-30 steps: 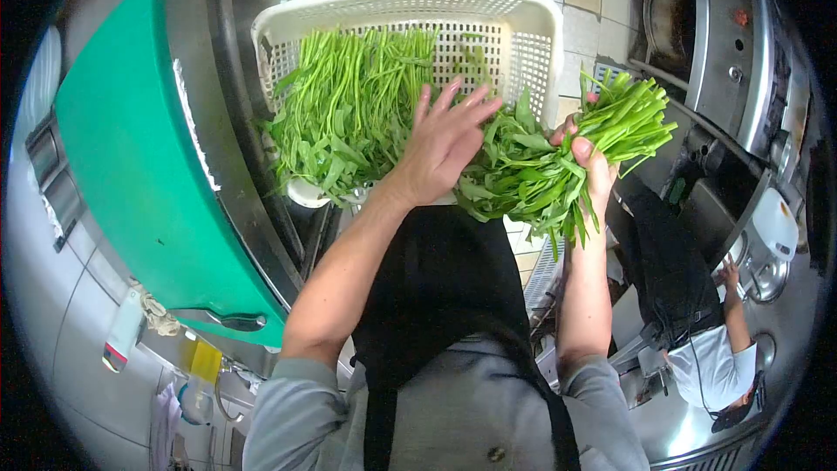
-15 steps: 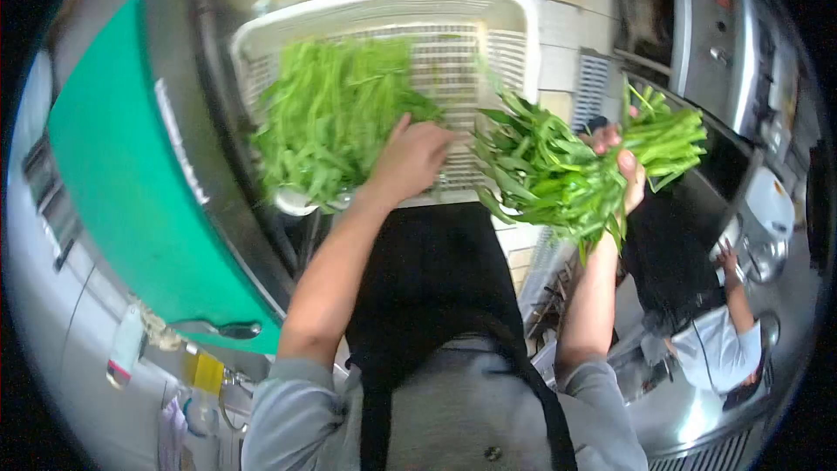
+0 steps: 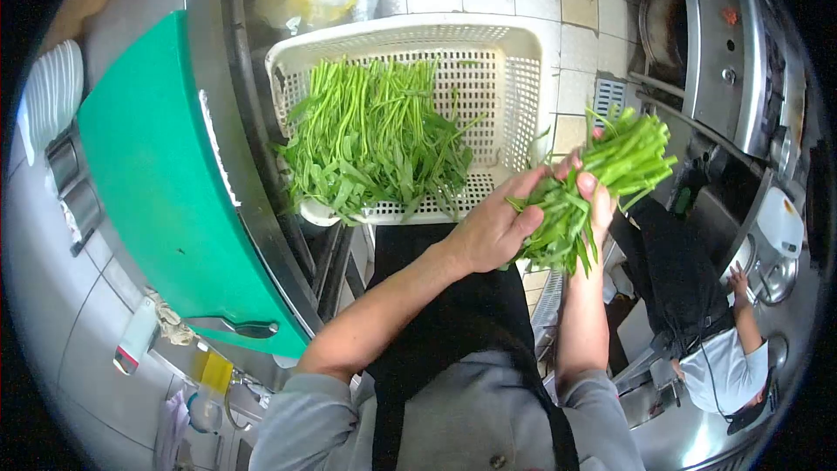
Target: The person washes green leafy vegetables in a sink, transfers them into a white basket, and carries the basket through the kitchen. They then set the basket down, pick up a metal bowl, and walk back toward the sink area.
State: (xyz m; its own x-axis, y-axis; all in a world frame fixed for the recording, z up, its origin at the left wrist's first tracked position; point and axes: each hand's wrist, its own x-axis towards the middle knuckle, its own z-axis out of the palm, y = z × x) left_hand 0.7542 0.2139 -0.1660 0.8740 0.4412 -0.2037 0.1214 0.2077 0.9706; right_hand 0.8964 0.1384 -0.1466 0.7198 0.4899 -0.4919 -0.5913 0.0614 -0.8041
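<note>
The basket (image 3: 410, 28) is heaped with greens (image 3: 375, 135) on its left half, but its right half is bare mesh, open from above. The left hand (image 3: 497, 227) and right hand (image 3: 595, 201), gripping a bunch (image 3: 610, 162), hang just off its right front corner. The board (image 3: 157, 175) walls the left, while the stove (image 3: 741, 53) and a person (image 3: 719, 366) crowd the right.

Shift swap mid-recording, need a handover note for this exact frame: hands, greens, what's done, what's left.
Left hand: closed on the leafy end of the bunch of greens.
Right hand: gripping the same bunch nearer the stems, in the air just right of the white basket.
Done: a pile of greens lies in the basket, mostly on its left side.
Remaining: the held bunch is not yet in the basket.
</note>
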